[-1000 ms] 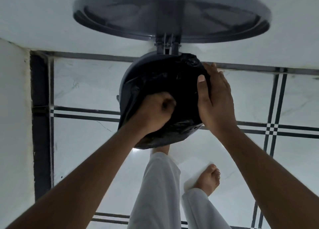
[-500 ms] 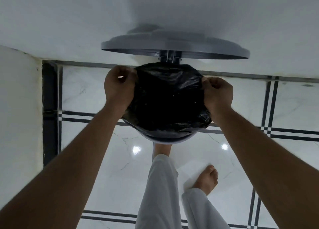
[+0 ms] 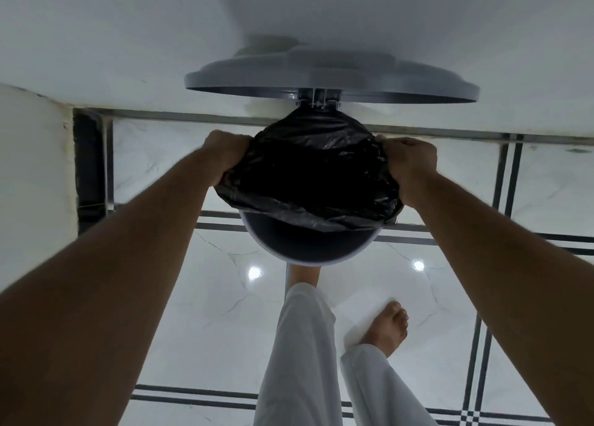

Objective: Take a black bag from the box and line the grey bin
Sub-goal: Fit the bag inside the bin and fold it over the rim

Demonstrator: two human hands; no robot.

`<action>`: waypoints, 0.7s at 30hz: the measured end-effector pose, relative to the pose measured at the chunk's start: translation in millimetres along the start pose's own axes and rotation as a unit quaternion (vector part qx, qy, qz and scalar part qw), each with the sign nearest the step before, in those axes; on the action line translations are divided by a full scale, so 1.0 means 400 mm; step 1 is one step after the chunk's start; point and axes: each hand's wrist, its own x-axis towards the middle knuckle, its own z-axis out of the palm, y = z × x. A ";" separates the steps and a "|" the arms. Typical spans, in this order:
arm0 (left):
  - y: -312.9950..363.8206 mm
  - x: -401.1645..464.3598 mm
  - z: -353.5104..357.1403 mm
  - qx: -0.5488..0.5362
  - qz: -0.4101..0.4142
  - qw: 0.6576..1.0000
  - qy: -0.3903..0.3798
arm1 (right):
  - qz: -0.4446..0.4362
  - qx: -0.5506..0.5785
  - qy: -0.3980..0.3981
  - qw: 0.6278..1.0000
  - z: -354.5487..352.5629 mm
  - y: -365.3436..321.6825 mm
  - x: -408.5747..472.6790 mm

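- The left hand [image 3: 225, 154] is closed on the left edge of the black bag [image 3: 308, 175], fingers curled into the plastic, knuckles up.
- The right hand [image 3: 409, 165] is clenched the same way on the bag's right edge, opposite the left.
- Between the two fists the bag is stretched wide over the mouth of the grey bin [image 3: 305, 245]; its middle sinks down inside, dark and creased.
- The far part of the bag's hem reaches up to the hinge [image 3: 318, 99] at the back of the bin.
- The near hem hangs in a wrinkled fold over the front of the rim; below it a curved band of the bin's grey wall shows bare.
- The lid [image 3: 331, 75] stands open behind the bag, a wide grey disc tipped back against the white wall [image 3: 128, 40].
- Both forearms run bare from the lower corners of the view to the bin, one on each side.
- Under the bin's front edge a foot [image 3: 303, 273] is partly hidden; I cannot tell what it rests on.
- The other foot [image 3: 387, 327] is bare and flat on the floor [image 3: 209, 313], to the right and nearer the person.
- White trouser legs [image 3: 302, 361] come up from the bottom of the view.
- The floor is glossy white tile with dark double lines, and two bright light spots shine on it either side of the bin.
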 end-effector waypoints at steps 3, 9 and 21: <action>-0.079 -0.012 -0.017 -0.121 -0.038 0.991 -0.051 | 0.026 0.025 -0.013 0.999 -0.030 0.020 -0.020; -0.209 -0.083 -0.023 -0.289 0.013 0.954 -0.075 | 0.040 0.032 0.024 0.998 -0.082 0.125 -0.123; -0.341 -0.207 0.047 -0.324 -0.054 0.944 -0.008 | 0.141 0.088 -0.024 0.986 -0.097 0.312 -0.282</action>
